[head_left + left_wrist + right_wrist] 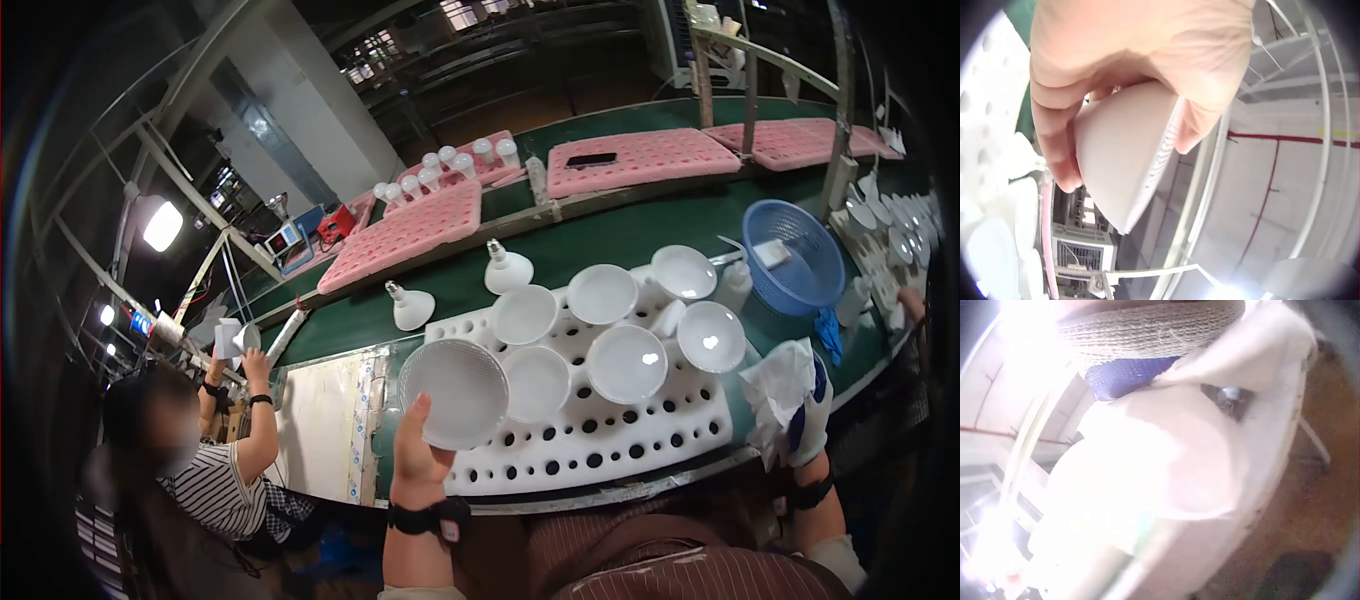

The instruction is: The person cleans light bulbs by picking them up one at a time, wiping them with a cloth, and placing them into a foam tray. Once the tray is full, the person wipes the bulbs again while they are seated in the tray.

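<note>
In the head view, the reflector lamp is held at 1 o'clock from the left hand, whose grip is clamped on it; a white cloth, bunched in the grip of the right hand, lies at 3 o'clock from the lamp, well apart. The lens is faced towards the wearer; the long axis is directed away behind it, and the base is hidden by the hand. The lamp overlaps the left edge of a perforated foam tray on the bench. A round, translucent, finely textured lens, a ribbed rim and a smooth white tapering body are shown.
</note>
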A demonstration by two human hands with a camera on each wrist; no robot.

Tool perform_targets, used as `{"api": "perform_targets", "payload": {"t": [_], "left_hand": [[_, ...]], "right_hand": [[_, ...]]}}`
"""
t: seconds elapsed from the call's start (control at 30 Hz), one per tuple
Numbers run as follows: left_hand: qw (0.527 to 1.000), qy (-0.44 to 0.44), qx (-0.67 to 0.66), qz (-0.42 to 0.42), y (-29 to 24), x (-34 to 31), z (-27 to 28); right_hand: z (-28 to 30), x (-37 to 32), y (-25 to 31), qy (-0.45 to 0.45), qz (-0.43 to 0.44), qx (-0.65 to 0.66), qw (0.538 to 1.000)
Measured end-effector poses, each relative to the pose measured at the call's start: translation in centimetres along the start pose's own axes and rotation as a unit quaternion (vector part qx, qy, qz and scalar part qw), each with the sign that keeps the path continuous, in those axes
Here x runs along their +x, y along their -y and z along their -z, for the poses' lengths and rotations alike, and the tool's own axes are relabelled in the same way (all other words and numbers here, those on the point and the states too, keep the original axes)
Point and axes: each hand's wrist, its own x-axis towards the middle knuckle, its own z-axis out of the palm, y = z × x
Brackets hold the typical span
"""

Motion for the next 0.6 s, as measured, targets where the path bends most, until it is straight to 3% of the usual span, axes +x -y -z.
{"api": "perform_targets", "payload": {"t": [0.1, 0.2, 0.23, 0.27, 0.3, 0.37, 0.43, 0.5, 0.6], "left_hand": [[0.998, 0.014, -0.069, -0.001, 2.9, -4.5, -5.7], [0.997, 0.052, -0.017, 0.048, 6.5, -6.8, -10.0], [0.993, 0.09, 0.005, 0.078, 7.9, -7.2, -11.2], [0.986, 0.129, 0.028, 0.102, 9.4, -7.3, -11.9], [0.963, 0.205, 0.17, 0.036, 12.7, -6.2, -10.3], [0.969, 0.198, 0.008, 0.146, 12.0, -7.2, -12.6], [0.959, 0.214, -0.04, 0.181, 13.1, -7.2, -12.1], [0.942, 0.187, -0.054, 0.272, 15.6, -7.2, -9.8], [0.94, 0.166, -0.099, 0.28, 15.6, -7.5, -9.6]], "right_hand": [[-5.4, -0.7, 6.9, 0.047, -0.038, 0.048, 0.997], [-10.1, -2.8, 9.5, 0.151, -0.062, 0.117, 0.98], [-12.0, -2.9, 9.9, 0.178, 0.111, -0.068, 0.975], [-13.1, -3.0, 8.9, 0.205, 0.187, -0.186, 0.943], [-14.3, -3.0, 7.9, 0.215, 0.269, -0.291, 0.893], [-14.0, -3.9, 6.5, 0.227, 0.266, -0.331, 0.876], [-12.7, -4.4, 6.5, 0.297, 0.017, -0.261, 0.918], [-10.6, -4.0, 5.4, 0.249, 0.012, -0.248, 0.936], [-6.1, 0.3, 2.3, 0.101, 0.031, -0.212, 0.972]]}}
